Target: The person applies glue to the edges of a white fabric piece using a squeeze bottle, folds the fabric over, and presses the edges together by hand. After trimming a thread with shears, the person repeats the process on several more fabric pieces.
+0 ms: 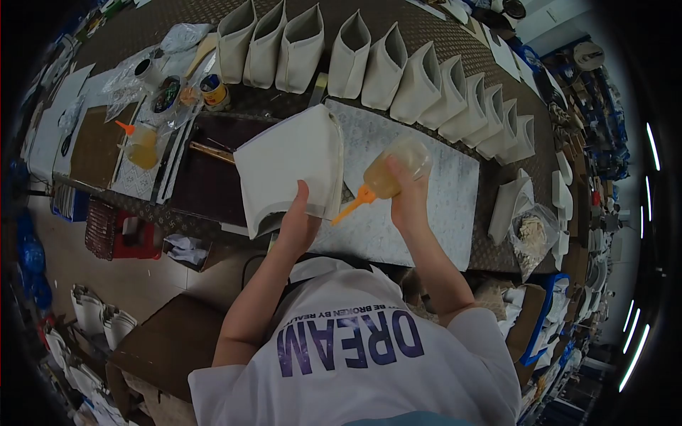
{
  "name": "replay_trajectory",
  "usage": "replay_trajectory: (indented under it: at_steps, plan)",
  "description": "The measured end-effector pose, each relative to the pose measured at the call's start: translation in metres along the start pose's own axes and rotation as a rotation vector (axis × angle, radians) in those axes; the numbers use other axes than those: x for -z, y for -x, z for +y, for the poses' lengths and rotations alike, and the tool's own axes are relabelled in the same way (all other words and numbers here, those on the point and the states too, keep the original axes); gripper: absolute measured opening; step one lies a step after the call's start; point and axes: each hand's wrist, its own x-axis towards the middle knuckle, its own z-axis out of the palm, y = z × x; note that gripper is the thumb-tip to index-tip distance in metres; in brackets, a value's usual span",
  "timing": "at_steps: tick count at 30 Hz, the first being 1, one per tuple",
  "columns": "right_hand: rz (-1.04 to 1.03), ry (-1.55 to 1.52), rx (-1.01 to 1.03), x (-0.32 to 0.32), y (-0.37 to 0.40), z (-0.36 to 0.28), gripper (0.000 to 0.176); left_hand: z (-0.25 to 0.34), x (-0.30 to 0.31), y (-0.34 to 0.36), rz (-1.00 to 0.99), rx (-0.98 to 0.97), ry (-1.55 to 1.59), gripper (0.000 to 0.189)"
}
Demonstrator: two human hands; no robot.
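My left hand is closed on the lower edge of an off-white pouch, thumb lying across its face. The pouch is tilted, with its curved opening toward me. My right hand is wrapped round a clear squeeze bottle holding yellowish liquid. Its orange nozzle points down and left, the tip close to the pouch's lower right corner. Beneath both hands lies a pale grey board on the table.
Several similar pouches stand upright in a curved row at the back. On the left are a second squeeze bottle, a yellow-labelled can and a wooden-handled tool. A plastic bag of pale pieces hangs at the right edge.
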Motion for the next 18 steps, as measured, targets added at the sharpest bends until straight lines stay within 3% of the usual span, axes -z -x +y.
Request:
replay_trajectory:
  at_steps: [7, 12, 18]
  plan:
    - [0.104, -0.073, 0.162, -0.003, -0.08, 0.002, 0.076, 0.005, 0.001, 0.015, 0.203, 0.084, 0.031, 0.053]
    - [0.137, -0.145, 0.257, -0.011, -0.132, 0.026, 0.083, 0.011, 0.001, 0.023, 0.134, 0.066, 0.009, 0.056]
    - [0.237, -0.183, 0.256, -0.023, -0.127, 0.032, 0.082, 0.011, 0.005, 0.022, 0.108, 0.043, 0.019, 0.057]
